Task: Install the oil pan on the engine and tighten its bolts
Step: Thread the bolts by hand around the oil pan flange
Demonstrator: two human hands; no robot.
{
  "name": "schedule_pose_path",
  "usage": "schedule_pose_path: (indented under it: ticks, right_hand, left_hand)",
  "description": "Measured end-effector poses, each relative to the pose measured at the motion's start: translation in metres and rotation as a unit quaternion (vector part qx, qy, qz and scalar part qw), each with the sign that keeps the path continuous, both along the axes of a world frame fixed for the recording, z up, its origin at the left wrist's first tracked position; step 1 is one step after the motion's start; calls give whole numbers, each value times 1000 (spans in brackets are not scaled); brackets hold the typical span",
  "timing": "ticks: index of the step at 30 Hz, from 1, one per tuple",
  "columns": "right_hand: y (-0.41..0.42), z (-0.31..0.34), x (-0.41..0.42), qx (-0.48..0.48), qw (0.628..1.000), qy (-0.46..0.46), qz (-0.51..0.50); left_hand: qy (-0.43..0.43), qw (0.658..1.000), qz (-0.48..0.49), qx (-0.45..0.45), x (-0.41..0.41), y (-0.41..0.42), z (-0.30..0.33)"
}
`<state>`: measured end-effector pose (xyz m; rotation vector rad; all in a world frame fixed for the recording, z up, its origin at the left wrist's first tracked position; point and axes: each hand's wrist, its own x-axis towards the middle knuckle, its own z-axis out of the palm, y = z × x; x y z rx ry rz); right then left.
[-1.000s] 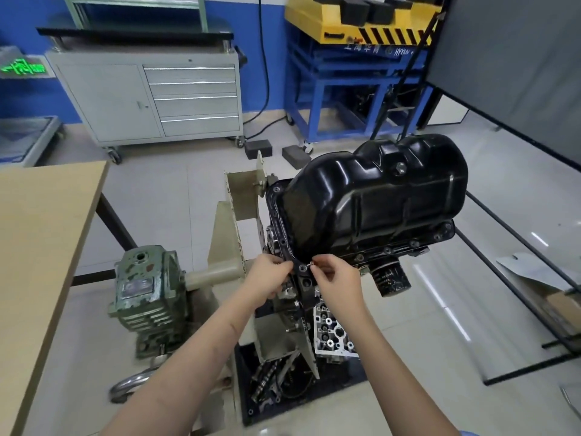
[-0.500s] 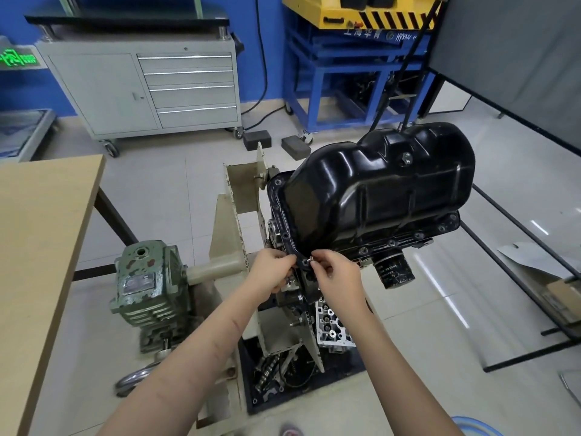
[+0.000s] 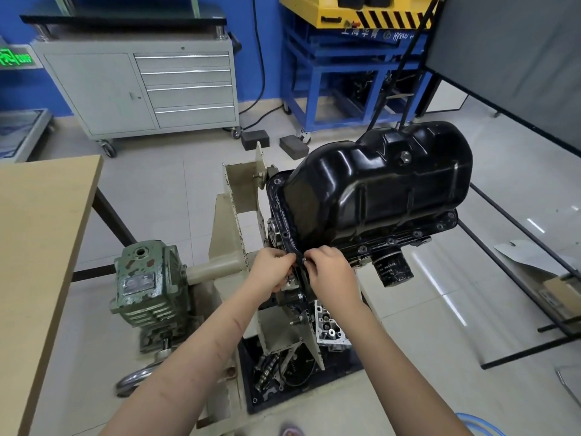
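Where hands meet: glossy black oil pan (image 3: 377,190)

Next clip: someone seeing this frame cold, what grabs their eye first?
The glossy black oil pan dominates, sitting bottom-up on the engine right of centre, with bolts visible along its flange. Just below its near corner, the left hand and right hand meet at the flange edge, the right fingers pinching what looks like a small bolt. To the left, the worn green gearbox of the engine stand stands out against the pale floor.
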<state>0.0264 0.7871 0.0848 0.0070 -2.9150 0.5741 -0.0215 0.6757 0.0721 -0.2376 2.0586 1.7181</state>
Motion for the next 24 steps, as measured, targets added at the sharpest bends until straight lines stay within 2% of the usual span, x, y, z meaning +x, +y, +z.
schedule_pose_path:
  ticks: [9, 24]
  right_hand:
    - [-4, 0, -3, 73, 997, -13, -11]
    - [2, 6, -7, 115, 992, -28, 47]
  left_hand:
    - [-11, 1000, 5, 9, -1, 0, 1]
    - [-24, 1000, 3, 17, -2, -1, 4]
